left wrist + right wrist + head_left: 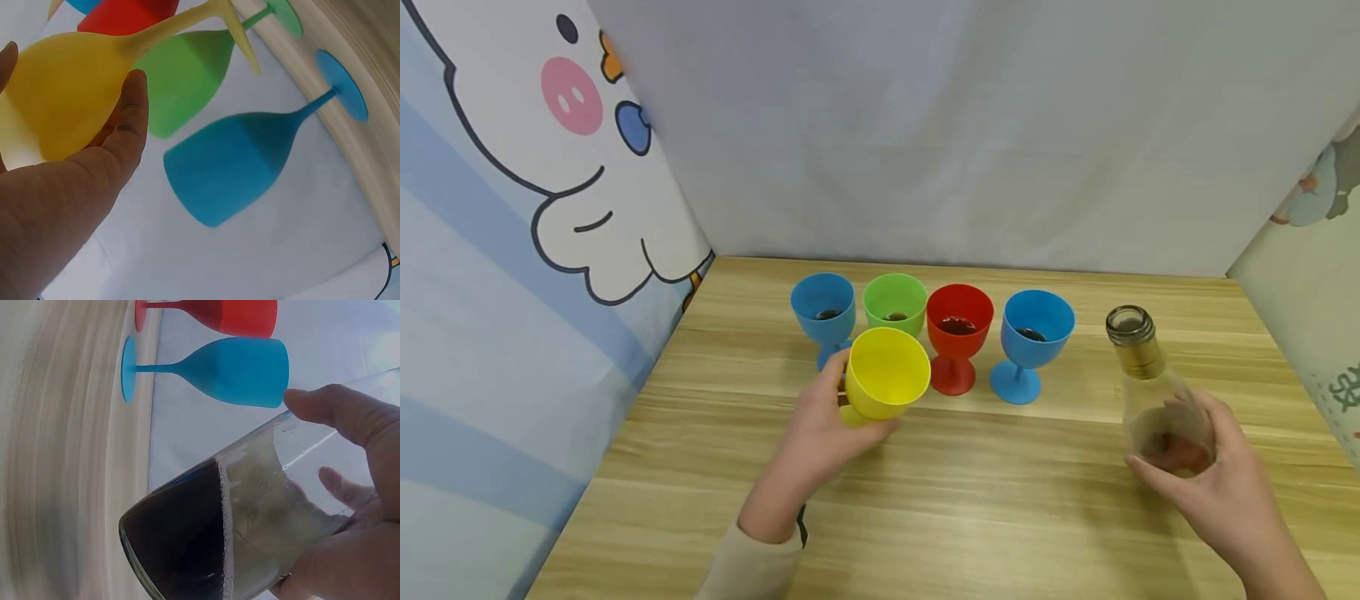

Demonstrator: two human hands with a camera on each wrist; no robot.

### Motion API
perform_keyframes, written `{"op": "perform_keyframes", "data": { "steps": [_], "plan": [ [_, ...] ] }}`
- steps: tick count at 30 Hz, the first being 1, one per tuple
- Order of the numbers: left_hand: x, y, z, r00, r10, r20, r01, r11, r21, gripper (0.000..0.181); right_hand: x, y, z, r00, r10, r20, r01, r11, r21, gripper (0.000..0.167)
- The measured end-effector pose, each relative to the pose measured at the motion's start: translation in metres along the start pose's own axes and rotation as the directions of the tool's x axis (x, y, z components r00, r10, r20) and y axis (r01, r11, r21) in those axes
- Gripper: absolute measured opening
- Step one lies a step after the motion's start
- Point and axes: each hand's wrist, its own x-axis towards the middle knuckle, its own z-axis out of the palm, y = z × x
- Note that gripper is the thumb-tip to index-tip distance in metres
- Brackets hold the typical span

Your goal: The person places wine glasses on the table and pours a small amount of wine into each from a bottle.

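My left hand [827, 425] grips a yellow goblet [889, 373] round its bowl; no liquid shows inside, and in the left wrist view its foot hangs in the air. On the right, my right hand [1225, 483] holds a clear glass bottle [1161, 400], tilted, with dark liquid [181, 531] in its lower part. Behind the yellow goblet stand a blue goblet [823, 304], a green goblet [895, 300] and a red goblet [958, 325]. Right of these is another blue goblet [1036, 329]. All four standing goblets have a little dark liquid at the bottom.
The goblets stand in a row on a wood-grain table [970, 517]. A pale grey backdrop [955, 142] rises at its far edge. Cartoon-printed cloth [497, 250] hangs along the left, and a printed pale cloth [1307, 292] along the right.
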Motion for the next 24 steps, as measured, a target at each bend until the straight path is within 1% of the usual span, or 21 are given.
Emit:
{"op": "perform_keyframes", "data": {
  "steps": [4,7,14,19,24],
  "plan": [
    [0.001,0.003,0.008,0.999,0.03,0.02,-0.03,1.0,0.002,0.083,0.001,0.002,0.0,1.0,-0.021,-0.008,0.02,0.997,-0.074,0.09],
    [0.003,0.003,0.014,0.998,0.048,0.041,-0.048,0.999,-0.001,0.083,0.002,0.005,-0.001,0.999,-0.048,-0.012,0.046,0.99,-0.135,0.091],
    [0.005,0.0,0.025,0.991,0.103,0.082,-0.102,0.995,-0.02,0.081,0.005,0.006,0.001,0.984,-0.178,-0.019,0.171,0.966,-0.192,0.093],
    [0.007,0.0,0.031,0.987,0.122,0.105,-0.122,0.992,-0.007,0.082,0.009,0.006,0.003,0.975,-0.221,-0.003,0.215,0.95,-0.225,0.093],
    [0.008,0.003,0.035,0.984,0.129,0.126,-0.13,0.991,-0.002,0.082,0.01,0.01,0.006,0.968,-0.251,-0.018,0.239,0.94,-0.245,0.096]
  ]
}}
